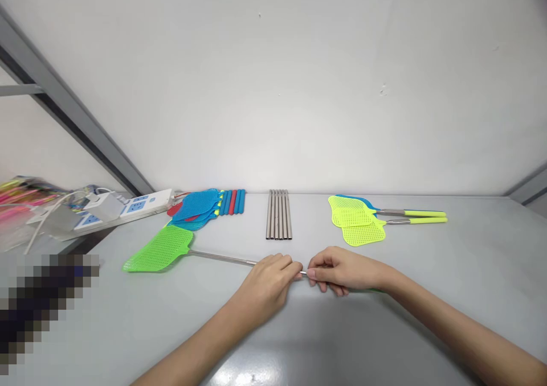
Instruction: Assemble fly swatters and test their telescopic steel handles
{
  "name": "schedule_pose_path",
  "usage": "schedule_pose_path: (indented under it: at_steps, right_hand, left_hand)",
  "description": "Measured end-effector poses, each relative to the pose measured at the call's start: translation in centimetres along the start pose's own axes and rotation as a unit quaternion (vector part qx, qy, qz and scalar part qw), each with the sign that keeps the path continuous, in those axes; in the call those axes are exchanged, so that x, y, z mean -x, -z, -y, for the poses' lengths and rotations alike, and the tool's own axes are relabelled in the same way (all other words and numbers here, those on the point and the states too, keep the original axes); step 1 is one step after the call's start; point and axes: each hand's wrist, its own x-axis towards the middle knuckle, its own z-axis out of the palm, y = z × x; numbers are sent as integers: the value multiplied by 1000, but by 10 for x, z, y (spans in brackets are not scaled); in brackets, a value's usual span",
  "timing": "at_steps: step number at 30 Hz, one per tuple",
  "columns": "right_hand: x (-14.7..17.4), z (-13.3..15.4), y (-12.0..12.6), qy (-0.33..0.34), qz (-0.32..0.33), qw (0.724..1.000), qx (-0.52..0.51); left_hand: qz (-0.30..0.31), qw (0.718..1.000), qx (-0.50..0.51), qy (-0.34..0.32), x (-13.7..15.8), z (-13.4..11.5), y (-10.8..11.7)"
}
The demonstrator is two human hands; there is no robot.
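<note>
A fly swatter with a green mesh head [164, 249] and a thin metal telescopic rod is stretched out across the table in front of me. My left hand [273, 280] is closed around the rod. Just to its right, the fingers of my right hand [339, 269] pinch the same rod. A short stretch of metal shows between the two hands. Under my right wrist a sliver of green peeks out; most of that end is hidden by the hand. Beyond my hands lies a row of several metal tubes [279, 215].
Blue and red swatter heads [196, 206] lie stacked at the back left, beside several blue, red and yellow handles [233, 202]. Swatters with yellow heads [363, 235] and a blue one rest at the back right. Power strips [139, 205] with cables sit far left, against the wall [277, 90].
</note>
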Motion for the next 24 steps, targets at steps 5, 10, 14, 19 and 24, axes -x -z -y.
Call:
schedule_pose_path:
  at_steps: [5,10,14,19,24]
  right_hand:
    - [-1,-1,-1,3,-12,1000,-3]
    - [0,0,2,-6,-3,1000,1]
    - [0,3,4,-5,-2,1000,-12]
    - [-1,5,4,-9,15,999,-51]
    - [-1,5,5,4,25,998,-56]
  left_hand:
    - [-10,1000,0,-2,-1,0,-1]
    - [-25,1000,-8,-2,-2,1,-2]
    - [-24,999,-26,-5,-5,4,-1]
    - [-23,998,-50,-17,-8,7,3]
    - [-20,998,-58,-24,-10,9,6]
